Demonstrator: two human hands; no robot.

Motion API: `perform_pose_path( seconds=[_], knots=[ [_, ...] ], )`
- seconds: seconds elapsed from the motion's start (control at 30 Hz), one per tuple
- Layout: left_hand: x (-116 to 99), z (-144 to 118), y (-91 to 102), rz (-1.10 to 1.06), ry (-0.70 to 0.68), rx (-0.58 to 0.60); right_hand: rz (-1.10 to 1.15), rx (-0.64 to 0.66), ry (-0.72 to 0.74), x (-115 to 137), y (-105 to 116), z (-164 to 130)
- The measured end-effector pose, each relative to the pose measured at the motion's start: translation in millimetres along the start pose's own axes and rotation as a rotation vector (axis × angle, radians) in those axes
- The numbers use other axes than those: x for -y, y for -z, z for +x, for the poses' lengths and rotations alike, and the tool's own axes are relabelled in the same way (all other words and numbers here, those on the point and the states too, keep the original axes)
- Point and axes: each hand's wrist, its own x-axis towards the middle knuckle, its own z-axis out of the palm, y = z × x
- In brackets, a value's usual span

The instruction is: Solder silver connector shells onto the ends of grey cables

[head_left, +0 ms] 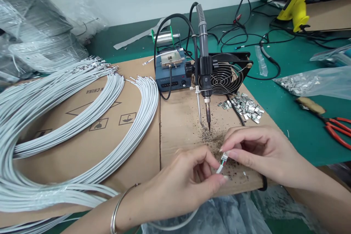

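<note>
Between thumb and fingers, my left hand (192,175) pinches a white cable (219,169) close to its stripped end, where thin coloured wires show. My right hand (260,151) grips a small silver metal connector (224,156) at the tips of the wires. Just above and left of the connector, apart from it, the dark tip of a soldering iron (207,111) points down in its stand. A thin metal feed tube (199,108) ends beside that tip. To the right of the iron lies a pile of small metal connectors (246,106).
Bundled white cables (142,131) loop over the cardboard (175,124) on the left. Behind stand a blue soldering controller (171,80), a solder spool (166,38) and a black fan (226,75). Red-handled pliers (338,128) and a bag of metal parts (304,82) lie right.
</note>
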Motion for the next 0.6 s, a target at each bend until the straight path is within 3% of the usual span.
perform_pose_path(
  seconds=[0.6],
  knots=[
    [-2.0, 0.3, -0.2, -0.027, 0.020, -0.001, 0.018, 0.018, 0.015, -3.8, 0.4, 2.1]
  ],
)
